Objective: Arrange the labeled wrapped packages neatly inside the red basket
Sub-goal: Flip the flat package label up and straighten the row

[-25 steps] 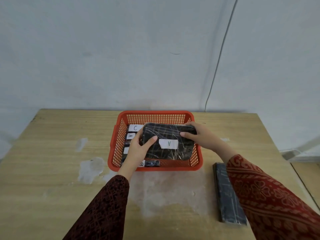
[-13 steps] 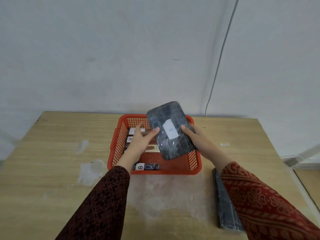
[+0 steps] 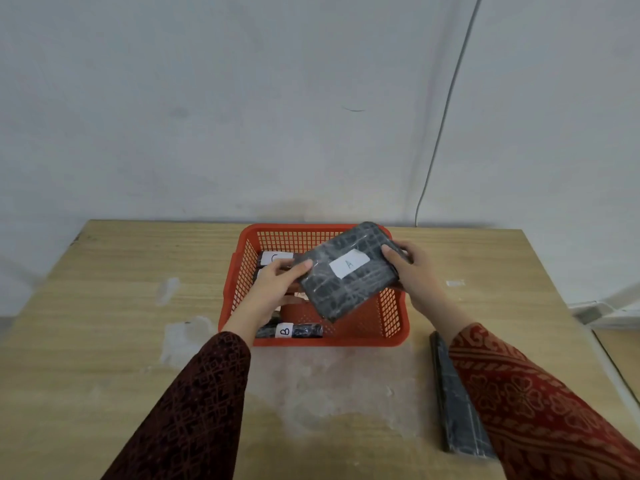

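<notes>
We find the left hand [image 3: 273, 289] and right hand [image 3: 414, 271] clamped on the tilted, dark film-wrapped package labelled A [image 3: 349, 270] above the red mesh plastic basket [image 3: 391, 327] at frame centre, and we judge it may land askew on the smaller packages beneath.

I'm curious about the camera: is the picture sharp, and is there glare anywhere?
Head view: soft, even light; faint shadow on the wall behind the basket; mild sheen on package A's wrap; its label stays readable; label B is clear; frame edges look slightly soft and the table bends from the wide lens.
</notes>
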